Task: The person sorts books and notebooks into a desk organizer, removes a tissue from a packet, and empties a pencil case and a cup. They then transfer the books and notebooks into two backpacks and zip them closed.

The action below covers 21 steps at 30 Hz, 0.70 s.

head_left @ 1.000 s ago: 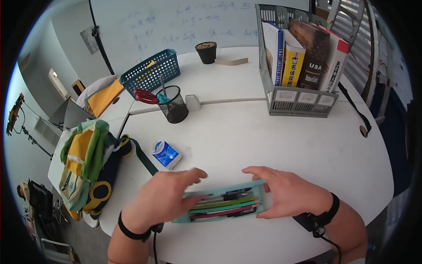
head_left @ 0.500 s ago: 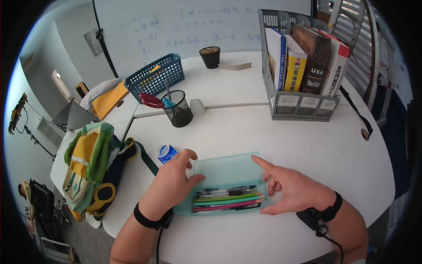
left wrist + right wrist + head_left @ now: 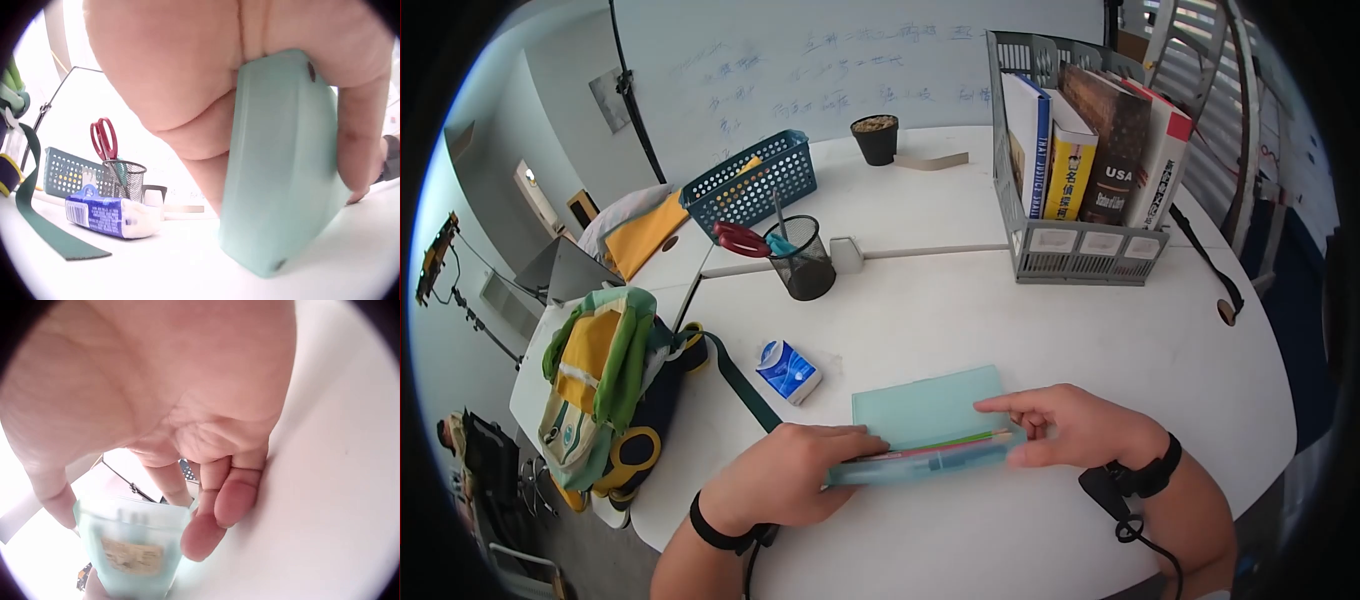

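Observation:
A translucent teal pencil case (image 3: pixel 935 463) is tipped up on its side at the table's front, its lid (image 3: pixel 930 405) folded open away from me. Above its near wall, a green pencil (image 3: pixel 965 440) and a reddish one show; the wall blurs the rest. My left hand (image 3: pixel 785 475) grips the left end, with fingers on one side and thumb on the other, as the left wrist view shows. At the right end, my right hand (image 3: pixel 1085 430) holds the case between thumb and forefinger, its other fingers curled in. A label (image 3: pixel 132 556) marks that end.
A blue-and-white tissue pack (image 3: pixel 788 372) lies behind my left hand. To the left is a green-and-yellow backpack (image 3: pixel 595 370) with a strap. Farther back are a mesh pen cup (image 3: pixel 805 265), a teal basket (image 3: pixel 750 185), a plant pot (image 3: pixel 876 140) and a grey book rack (image 3: pixel 1090 265).
The case has tipped from lying flat with its pens and pencils facing up to standing on its side. My left hand has closed round its left end; the lid has swung along.

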{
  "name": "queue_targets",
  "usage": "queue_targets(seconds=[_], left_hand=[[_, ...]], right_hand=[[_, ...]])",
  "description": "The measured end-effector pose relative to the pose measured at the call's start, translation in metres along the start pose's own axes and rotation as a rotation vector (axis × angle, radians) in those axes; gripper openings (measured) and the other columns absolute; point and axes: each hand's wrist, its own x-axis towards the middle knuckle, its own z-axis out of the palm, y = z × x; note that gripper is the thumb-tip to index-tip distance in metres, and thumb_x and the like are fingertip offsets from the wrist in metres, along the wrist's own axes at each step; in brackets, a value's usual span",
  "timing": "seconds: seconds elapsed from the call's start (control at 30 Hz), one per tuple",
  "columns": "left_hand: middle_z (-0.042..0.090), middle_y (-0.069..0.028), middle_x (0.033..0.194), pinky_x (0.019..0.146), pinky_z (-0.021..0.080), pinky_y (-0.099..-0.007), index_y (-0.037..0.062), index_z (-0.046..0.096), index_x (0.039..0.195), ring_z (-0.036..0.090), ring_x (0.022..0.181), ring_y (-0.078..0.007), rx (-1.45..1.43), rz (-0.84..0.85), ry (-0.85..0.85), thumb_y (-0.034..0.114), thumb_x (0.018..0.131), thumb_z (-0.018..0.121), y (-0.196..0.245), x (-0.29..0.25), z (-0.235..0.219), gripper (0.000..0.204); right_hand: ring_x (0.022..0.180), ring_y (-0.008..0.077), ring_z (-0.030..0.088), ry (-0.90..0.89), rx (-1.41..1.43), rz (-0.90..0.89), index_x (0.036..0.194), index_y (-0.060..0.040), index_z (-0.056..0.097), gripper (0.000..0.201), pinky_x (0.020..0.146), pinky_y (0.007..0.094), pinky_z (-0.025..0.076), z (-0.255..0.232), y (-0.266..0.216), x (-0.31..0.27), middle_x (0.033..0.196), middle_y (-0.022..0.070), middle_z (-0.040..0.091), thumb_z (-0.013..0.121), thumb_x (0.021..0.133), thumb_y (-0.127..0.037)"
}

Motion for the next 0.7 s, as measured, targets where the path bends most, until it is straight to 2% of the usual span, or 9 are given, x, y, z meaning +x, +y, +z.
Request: queue_targets(seconds=[0.07, 0.2, 0.3, 0.43, 0.5, 0.57, 0.6, 0.63, 0.7], left_hand=[[0.081, -0.0155, 0.105, 0.082, 0.060, -0.0352, 0.0059, 0.074, 0.132, 0.077, 0.087, -0.0324, -0.102, 0.019, 0.059, 0.007, 0.081, 0.085, -0.001, -0.001, -0.002, 0.053], [0.079, -0.0174, 0.100, 0.078, 0.059, -0.0355, 0.0042, 0.073, 0.132, 0.076, 0.080, -0.0273, -0.274, 0.121, 0.164, 0.010, 0.087, 0.083, -0.017, 0.003, -0.002, 0.046], [0.080, -0.0155, 0.102, 0.080, 0.058, -0.0322, 0.0021, 0.074, 0.129, 0.075, 0.083, -0.0224, -0.387, -0.086, 0.139, 0.015, 0.090, 0.085, -0.022, 0.006, -0.001, 0.042], [0.079, -0.0097, 0.105, 0.084, 0.056, -0.0291, -0.0010, 0.074, 0.125, 0.071, 0.090, -0.0177, -0.444, 0.055, 0.332, 0.015, 0.093, 0.085, -0.041, 0.014, 0.014, 0.038], [0.078, -0.0076, 0.105, 0.085, 0.055, -0.0281, -0.0018, 0.074, 0.124, 0.070, 0.091, -0.0164, -0.402, 0.167, 0.408, 0.015, 0.094, 0.085, -0.038, 0.012, 0.013, 0.037], [0.077, -0.0058, 0.102, 0.087, 0.054, -0.0270, -0.0031, 0.074, 0.122, 0.069, 0.094, -0.0130, -0.599, -0.169, 0.211, 0.015, 0.096, 0.082, -0.027, 0.004, 0.002, 0.032], [0.077, -0.0058, 0.102, 0.087, 0.054, -0.0270, -0.0031, 0.074, 0.122, 0.069, 0.094, -0.0130, -0.598, -0.167, 0.210, 0.015, 0.096, 0.082, -0.027, 0.004, 0.002, 0.032], [0.076, -0.0053, 0.102, 0.086, 0.055, -0.0271, -0.0038, 0.074, 0.121, 0.068, 0.094, -0.0124, -0.705, -0.148, 0.212, 0.016, 0.098, 0.082, -0.028, 0.004, 0.004, 0.032], [0.076, -0.0048, 0.102, 0.086, 0.055, -0.0273, -0.0044, 0.074, 0.120, 0.068, 0.093, -0.0118, -0.813, -0.129, 0.213, 0.017, 0.099, 0.081, -0.031, 0.004, 0.006, 0.031]], right_hand=[[0.077, 0.0105, 0.063, 0.017, 0.084, 0.049, 0.151, 0.0024, 0.057, 0.068, 0.075, 0.0255, 0.055, 0.002, -0.004, 0.001, 0.092, 0.0072, 0.068, 0.081, 0.098, -0.032], [0.071, 0.0085, 0.063, 0.154, 0.225, 0.043, 0.130, 0.0030, 0.073, 0.044, 0.070, 0.0268, 0.056, 0.011, 0.002, 0.005, 0.079, 0.0033, 0.069, 0.077, 0.101, -0.030], [0.065, 0.0084, 0.061, 0.302, 0.271, 0.080, 0.115, 0.0027, 0.077, 0.034, 0.066, 0.0261, 0.056, 0.018, 0.001, 0.011, 0.076, 0.0021, 0.070, 0.077, 0.102, -0.029], [0.059, 0.0082, 0.060, 0.320, 0.268, 0.088, 0.114, 0.0021, 0.077, 0.033, 0.064, 0.0252, 0.055, 0.020, 0.004, 0.013, 0.071, -0.0002, 0.068, 0.078, 0.101, -0.028], [0.073, 0.0091, 0.066, 0.298, -0.040, 0.103, 0.116, 0.0006, 0.077, 0.033, 0.071, 0.0276, 0.057, 0.015, 0.001, 0.009, 0.079, 0.0028, 0.072, 0.081, 0.098, -0.027], [0.085, 0.0109, 0.067, 0.371, -0.136, -0.053, 0.118, -0.0008, 0.076, 0.035, 0.081, 0.0294, 0.057, 0.011, 0.012, 0.008, 0.088, 0.0049, 0.073, 0.083, 0.096, -0.027], [0.097, 0.0126, 0.069, 0.441, -0.234, -0.211, 0.121, -0.0023, 0.076, 0.037, 0.090, 0.0312, 0.057, 0.010, 0.017, 0.009, 0.097, 0.0069, 0.074, 0.085, 0.094, -0.027], [0.097, 0.0126, 0.069, 0.443, -0.234, -0.211, 0.121, -0.0023, 0.076, 0.037, 0.090, 0.0312, 0.057, 0.012, 0.021, 0.012, 0.097, 0.0069, 0.074, 0.085, 0.094, -0.027], [0.119, 0.0186, 0.064, 0.465, 0.029, -0.394, 0.122, -0.0035, 0.076, 0.040, 0.107, 0.0354, 0.050, 0.016, 0.025, 0.017, 0.119, 0.0113, 0.073, 0.088, 0.091, -0.026]])
